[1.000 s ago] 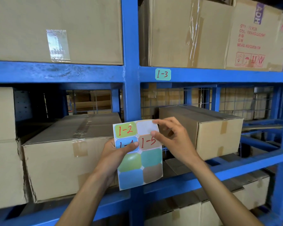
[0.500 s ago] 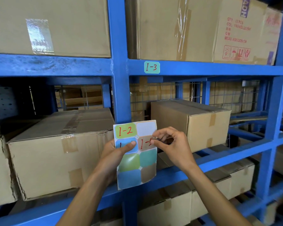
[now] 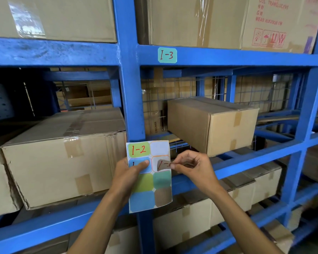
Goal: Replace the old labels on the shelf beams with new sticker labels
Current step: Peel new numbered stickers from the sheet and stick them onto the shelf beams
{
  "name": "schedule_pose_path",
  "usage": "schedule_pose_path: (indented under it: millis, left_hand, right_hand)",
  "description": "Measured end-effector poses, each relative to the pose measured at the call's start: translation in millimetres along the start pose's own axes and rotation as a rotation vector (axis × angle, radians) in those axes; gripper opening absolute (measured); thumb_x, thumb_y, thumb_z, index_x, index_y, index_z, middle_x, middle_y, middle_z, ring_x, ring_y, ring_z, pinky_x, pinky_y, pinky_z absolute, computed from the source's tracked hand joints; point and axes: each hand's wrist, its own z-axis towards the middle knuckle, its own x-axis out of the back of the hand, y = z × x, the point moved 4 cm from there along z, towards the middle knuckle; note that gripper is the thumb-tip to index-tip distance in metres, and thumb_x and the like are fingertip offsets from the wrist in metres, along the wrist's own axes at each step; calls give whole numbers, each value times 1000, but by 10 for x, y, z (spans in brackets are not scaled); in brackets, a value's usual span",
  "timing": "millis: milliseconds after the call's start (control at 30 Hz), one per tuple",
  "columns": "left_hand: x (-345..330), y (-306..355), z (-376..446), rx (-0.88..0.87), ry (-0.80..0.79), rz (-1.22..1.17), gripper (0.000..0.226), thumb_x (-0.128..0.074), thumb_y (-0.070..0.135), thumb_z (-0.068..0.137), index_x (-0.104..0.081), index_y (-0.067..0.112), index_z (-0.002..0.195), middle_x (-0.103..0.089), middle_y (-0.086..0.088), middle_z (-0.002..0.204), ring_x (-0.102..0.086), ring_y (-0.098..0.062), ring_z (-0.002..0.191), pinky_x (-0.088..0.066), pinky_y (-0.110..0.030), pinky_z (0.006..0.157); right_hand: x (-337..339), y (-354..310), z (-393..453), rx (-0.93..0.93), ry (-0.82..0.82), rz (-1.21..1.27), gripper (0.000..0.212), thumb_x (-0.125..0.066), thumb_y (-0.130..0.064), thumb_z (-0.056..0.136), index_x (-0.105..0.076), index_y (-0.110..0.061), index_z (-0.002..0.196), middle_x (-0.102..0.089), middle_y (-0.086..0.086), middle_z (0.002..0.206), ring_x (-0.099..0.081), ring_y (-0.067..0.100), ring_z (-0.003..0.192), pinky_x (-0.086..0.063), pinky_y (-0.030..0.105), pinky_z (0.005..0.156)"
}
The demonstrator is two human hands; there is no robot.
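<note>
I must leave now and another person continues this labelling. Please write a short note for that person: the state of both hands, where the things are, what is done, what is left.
Left hand: holds the sticker sheet upright, thumb on the blue sticker.
Right hand: pinches the brown sticker, which is partly peeled from the sheet.
Done: label I-3 sits on the upper beam; one slot at the sheet's top right is empty.
Left: finish the peel and stick it on its beam; I-2 and the blue one remain on the sheet.
</note>
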Motion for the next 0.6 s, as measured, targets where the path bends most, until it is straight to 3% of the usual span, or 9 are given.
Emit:
schedule_pose_path:
  millis: [133,233,533,600]
  left_hand:
    - [39,-155,-78,-17,12,89,16,-72,18,86,-69,13,101,-78,-7,91,-75,-21,71,-59,-37,61]
    - [91,-338,-140,-11,22,119,18,-73,21,86,-69,15,102,-78,-6,91,-76,-24,74,-62,-45,68]
    - [372,-776,-287,77,72,118,18,-74,22,84,-69,17,101,-79,-6,94,-76,-27,79,-61,-51,77]
    - [395,-833,-305,86,76,123,17,-74,22,84,-68,18,100,-78,-3,90,-76,-23,75,-62,-44,71]
  right_hand:
    - [76,181,-140,-59,47,133,13,-77,1,77,-68,0,86,-76,12,83,-72,15,77,-57,23,63]
    - [175,432,-251,-111,125,148,11,-76,1,79,-67,-1,85,-76,13,85,-73,18,82,-57,22,59]
    - [111,1296,-464,-314,179,84,12,-79,-2,77,-70,-3,85,-75,11,80,-72,19,78,-56,30,61]
    - [-1,1353,-444,-304,155,56,12,-80,-4,76,-70,-5,84,-75,9,79,-71,19,79,-57,27,63]
